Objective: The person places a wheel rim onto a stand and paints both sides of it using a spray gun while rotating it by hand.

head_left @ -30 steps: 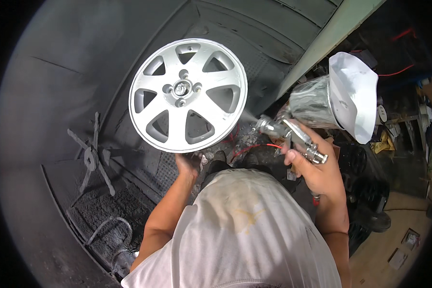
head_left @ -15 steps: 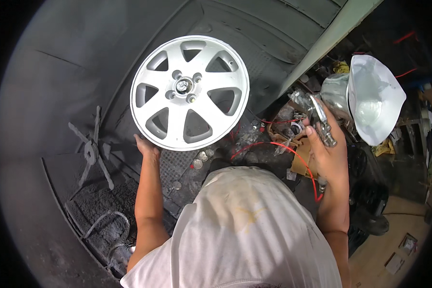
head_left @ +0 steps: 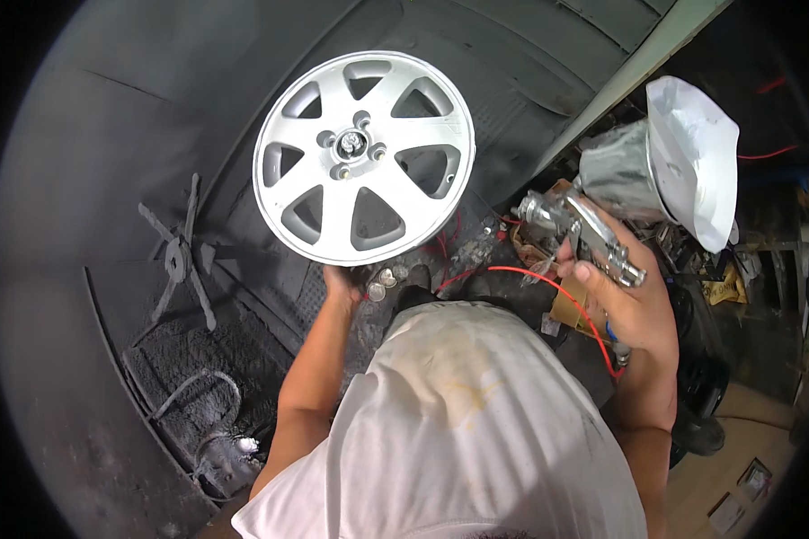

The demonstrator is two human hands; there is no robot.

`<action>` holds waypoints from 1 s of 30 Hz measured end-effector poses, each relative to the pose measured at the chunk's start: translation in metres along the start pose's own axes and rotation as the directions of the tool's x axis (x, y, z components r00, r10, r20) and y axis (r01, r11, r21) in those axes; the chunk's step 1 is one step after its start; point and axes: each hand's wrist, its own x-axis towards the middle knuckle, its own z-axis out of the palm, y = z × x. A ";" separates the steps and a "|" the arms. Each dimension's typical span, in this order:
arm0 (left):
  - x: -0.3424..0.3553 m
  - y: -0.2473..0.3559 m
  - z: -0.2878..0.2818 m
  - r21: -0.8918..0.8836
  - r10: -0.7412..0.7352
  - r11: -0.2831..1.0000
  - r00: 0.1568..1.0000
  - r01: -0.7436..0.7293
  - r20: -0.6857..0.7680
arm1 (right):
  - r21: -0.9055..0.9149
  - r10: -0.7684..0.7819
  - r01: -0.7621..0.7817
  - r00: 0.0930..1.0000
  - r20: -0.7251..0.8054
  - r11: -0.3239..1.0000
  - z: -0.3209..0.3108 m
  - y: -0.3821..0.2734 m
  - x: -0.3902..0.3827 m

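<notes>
A silver-white alloy wheel (head_left: pixel 337 216) with wide spokes is held up in front of me, its face toward me. My left hand (head_left: pixel 342 284) grips it at the lower rim, the fingers mostly hidden behind it. In my right hand (head_left: pixel 636 304) is a metal spray gun (head_left: pixel 593 235), its nozzle end pointing left toward the wheel with a gap between them. A smeared, translucent paint cup (head_left: pixel 617 167) sits on the gun, and a white flared sheet (head_left: pixel 699 162) surrounds the cup's mouth. From the gun's handle runs a red air hose (head_left: pixel 562 284).
A dark, paint-coated stand with several arms (head_left: pixel 178 259) is at the left, beside a grey wall (head_left: pixel 81 180). Below it lies a looped grey cable (head_left: pixel 216 377). A cardboard box (head_left: pixel 570 310) and clutter stand behind my right hand. Round, shiny pieces (head_left: pixel 377 291) lie on the floor.
The wheel has turned and shifted slightly up and right, and my left hand has moved right along its lower edge. The spray gun has swung so its nozzle shows farther left.
</notes>
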 end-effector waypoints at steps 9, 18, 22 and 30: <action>0.016 0.027 -0.019 -0.120 0.099 0.988 0.995 -0.094 0.030 | -0.061 -0.067 0.080 0.981 0.180 0.995 0.014 -0.005 0.017; 0.028 0.011 -0.034 -0.067 0.128 0.989 0.987 -0.135 -0.099 | -0.065 0.071 -0.046 0.882 0.466 0.997 0.029 -0.010 0.008; 0.014 -0.011 -0.014 -0.153 0.136 0.976 0.980 -0.158 -0.145 | -0.097 -0.107 0.176 0.864 0.493 0.980 0.053 0.006 0.017; -0.023 -0.057 0.010 -0.076 -0.038 0.996 0.999 0.039 0.014 | -0.276 -0.225 0.305 0.931 0.286 0.911 0.054 0.008 0.018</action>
